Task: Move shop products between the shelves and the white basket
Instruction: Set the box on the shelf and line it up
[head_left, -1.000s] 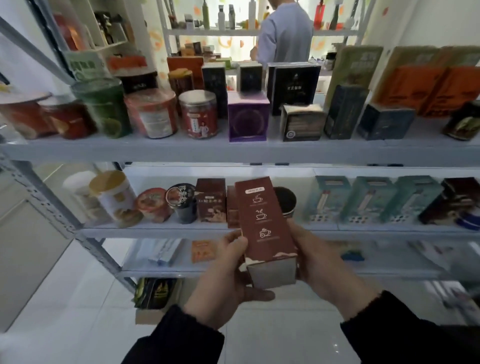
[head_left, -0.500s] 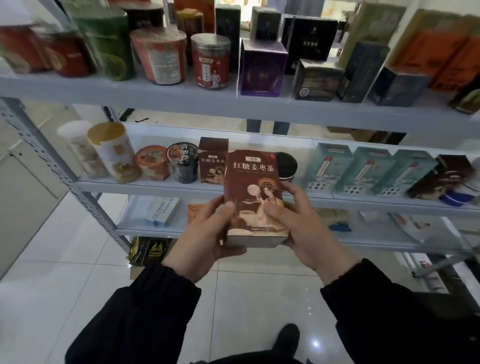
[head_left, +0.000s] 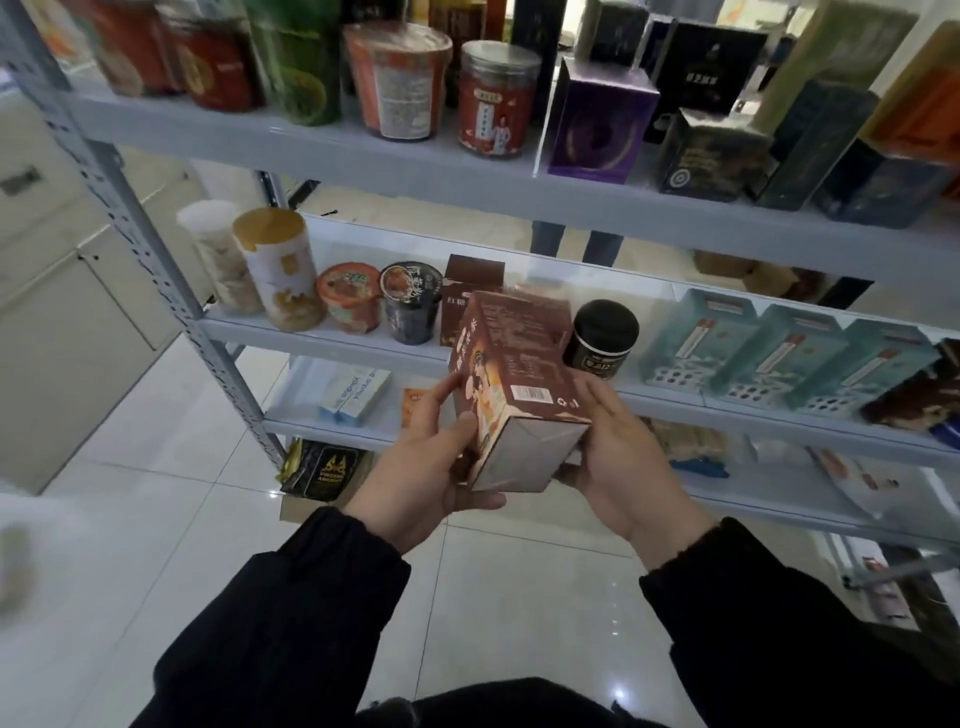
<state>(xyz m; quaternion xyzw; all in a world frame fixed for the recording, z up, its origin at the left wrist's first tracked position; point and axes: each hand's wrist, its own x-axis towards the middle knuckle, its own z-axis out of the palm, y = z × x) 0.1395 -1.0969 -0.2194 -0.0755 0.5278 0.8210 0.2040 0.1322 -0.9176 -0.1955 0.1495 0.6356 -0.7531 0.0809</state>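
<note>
I hold a brown carton of ginger tea (head_left: 519, 384) in front of the middle shelf (head_left: 322, 332), tilted so its barcode side faces up and its bottom flap faces me. My left hand (head_left: 431, 467) grips its left face, thumb on the printed front. My right hand (head_left: 618, 452) cups its right side from below. A second brown carton (head_left: 470, 278) of the same kind stands on the middle shelf right behind it. The white basket is not in view.
Jars and cups (head_left: 280, 270) fill the middle shelf's left, a black jar (head_left: 602, 332) and teal boxes (head_left: 779, 358) its right. The top shelf (head_left: 415, 156) holds tins and dark boxes. A grey upright post (head_left: 156, 270) stands left. Someone's legs (head_left: 576, 241) show behind.
The carton has been turned between my hands, from front face toward me to barcode side up. My view has dropped lower and closer to the shelves.
</note>
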